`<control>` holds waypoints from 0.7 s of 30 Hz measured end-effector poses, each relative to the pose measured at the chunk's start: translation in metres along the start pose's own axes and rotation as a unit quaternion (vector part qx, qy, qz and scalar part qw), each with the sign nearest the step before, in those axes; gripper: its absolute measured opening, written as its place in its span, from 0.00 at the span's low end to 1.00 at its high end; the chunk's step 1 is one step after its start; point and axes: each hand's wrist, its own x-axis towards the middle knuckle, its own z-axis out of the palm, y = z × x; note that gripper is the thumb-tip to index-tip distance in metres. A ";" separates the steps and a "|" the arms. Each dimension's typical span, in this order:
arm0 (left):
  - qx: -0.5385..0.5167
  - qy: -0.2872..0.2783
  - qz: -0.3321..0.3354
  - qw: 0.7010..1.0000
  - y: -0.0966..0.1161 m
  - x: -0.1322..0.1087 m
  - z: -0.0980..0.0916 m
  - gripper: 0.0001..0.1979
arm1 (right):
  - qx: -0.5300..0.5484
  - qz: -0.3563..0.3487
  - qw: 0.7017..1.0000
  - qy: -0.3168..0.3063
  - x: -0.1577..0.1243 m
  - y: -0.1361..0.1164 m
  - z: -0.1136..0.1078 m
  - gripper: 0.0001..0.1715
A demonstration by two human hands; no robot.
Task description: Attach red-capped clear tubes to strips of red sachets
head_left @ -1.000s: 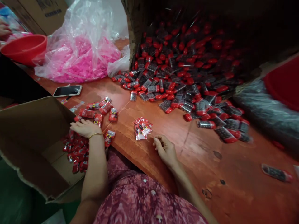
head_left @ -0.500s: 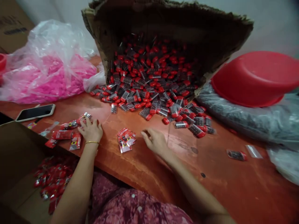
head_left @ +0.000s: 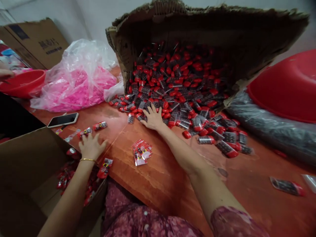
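Note:
My right hand is stretched far forward, fingers spread flat on the near edge of a heap of small red-capped clear cases spilling from a tipped cardboard box. My left hand lies palm down with fingers apart at the table's near left edge, over red packets. More red packets lie just beyond it. A small stack of red-and-white packets sits between my hands. Below the left hand, an open cardboard box holds several red packets.
A phone lies at the left. Behind it is a clear bag of pink pieces and a red bowl with another person's hand at it. A red basin rests on a grey bag at right.
My right hand has reached forward from beside the small packet stack onto the heap of cases. My left hand has slid back toward the table edge, and red packets have gone from the tabletop.

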 end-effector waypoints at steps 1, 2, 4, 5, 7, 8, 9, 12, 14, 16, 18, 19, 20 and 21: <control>0.023 -0.015 0.058 0.998 0.009 -0.005 -0.003 0.28 | -0.004 -0.008 1.000 -0.001 -0.007 0.003 0.001 0.33; 0.041 -0.028 0.114 0.992 0.017 -0.010 -0.004 0.27 | -0.008 -0.016 1.000 -0.005 -0.014 0.006 0.002 0.32; 0.059 -0.055 0.214 0.974 0.024 -0.022 -0.004 0.26 | -0.019 -0.039 0.999 -0.019 -0.029 0.011 -0.001 0.31; 0.060 -0.067 0.245 0.965 0.023 -0.027 -0.002 0.26 | -0.023 -0.053 0.998 -0.025 -0.037 0.014 -0.004 0.31; 0.060 -0.086 0.271 0.957 0.015 -0.034 0.004 0.26 | -0.028 -0.083 0.996 -0.034 -0.052 0.019 -0.009 0.32; 0.061 -0.094 0.272 0.956 0.007 -0.037 0.006 0.26 | -0.028 -0.097 0.994 -0.036 -0.060 0.021 -0.011 0.32; 0.063 -0.100 0.270 0.956 -0.001 -0.038 0.009 0.25 | -0.025 -0.109 0.993 -0.036 -0.067 0.023 -0.013 0.33; 0.080 -0.113 0.282 0.949 -0.031 -0.038 0.008 0.25 | -0.016 -0.129 0.991 -0.038 -0.089 0.027 -0.019 0.33; 0.114 -0.107 0.286 0.945 -0.051 -0.039 0.003 0.25 | -0.011 -0.134 0.990 -0.039 -0.103 0.029 -0.023 0.33; 0.148 -0.083 0.272 0.947 -0.066 -0.041 -0.004 0.25 | -0.009 -0.129 0.991 -0.040 -0.116 0.032 -0.027 0.32; 0.155 -0.055 0.258 0.952 -0.075 -0.041 -0.011 0.25 | -0.013 -0.111 0.993 -0.045 -0.129 0.035 -0.033 0.32; 0.146 -0.044 0.257 0.954 -0.076 -0.041 -0.013 0.25 | -0.018 -0.097 0.994 -0.048 -0.136 0.037 -0.036 0.32; 0.129 -0.040 0.263 0.955 -0.074 -0.041 -0.015 0.23 | -0.025 -0.081 0.995 -0.049 -0.143 0.038 -0.038 0.33; 0.104 -0.043 0.275 0.955 -0.069 -0.041 -0.016 0.22 | -0.033 -0.065 0.996 -0.044 -0.149 0.039 -0.041 0.33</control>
